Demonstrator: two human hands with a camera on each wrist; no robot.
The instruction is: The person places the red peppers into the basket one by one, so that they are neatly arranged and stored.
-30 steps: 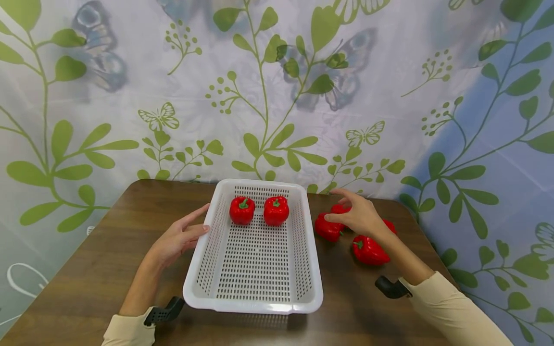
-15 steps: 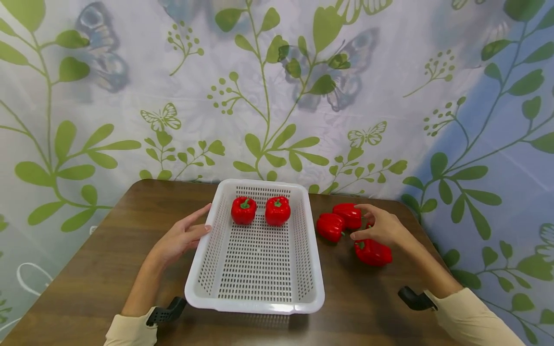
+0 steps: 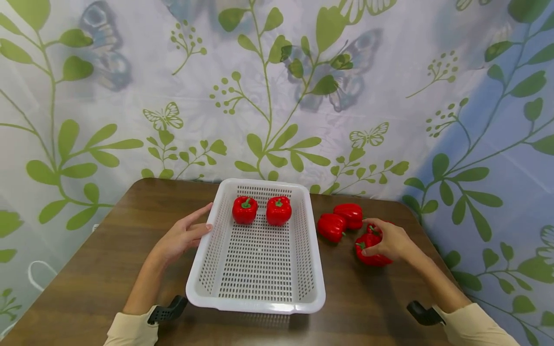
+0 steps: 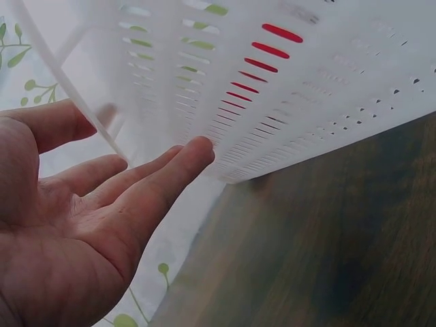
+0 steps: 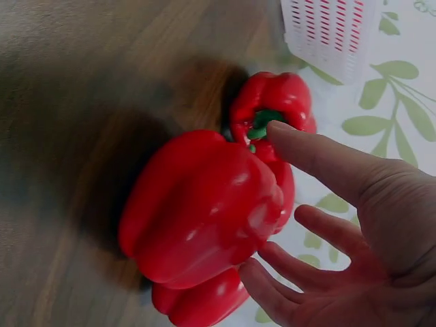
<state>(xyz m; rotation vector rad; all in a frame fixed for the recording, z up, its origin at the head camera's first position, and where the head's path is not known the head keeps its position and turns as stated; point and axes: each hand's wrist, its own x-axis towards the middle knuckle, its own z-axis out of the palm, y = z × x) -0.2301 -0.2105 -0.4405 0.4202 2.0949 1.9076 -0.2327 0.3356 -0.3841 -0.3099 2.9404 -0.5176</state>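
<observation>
A white perforated plastic basket [image 3: 255, 305] holds two red bell peppers, one on the left [image 3: 245, 210] and one on the right [image 3: 279, 211], at its far end. My left hand [image 3: 176, 240] rests at the basket's left rim; in the left wrist view its thumb reaches over the rim while straight fingers [image 4: 167, 180] lie along the outer wall. To the right, my right hand [image 3: 389, 240] reaches over a red bell pepper [image 3: 374, 259], partly hiding it and another behind. The right wrist view has its spread fingers [image 5: 327, 153] beside a large red bell pepper [image 5: 204, 204].
Two more red bell peppers, a near one [image 3: 332, 227] and a far one [image 3: 348, 215], lie on the brown wooden table [image 3: 117, 250] right of the basket. A leaf-patterned curtain [image 3: 190, 86] hangs directly behind the table.
My right hand has moved right and towards me, off the two peppers nearest the basket and over those farther right. The left hand stays at the basket rim.
</observation>
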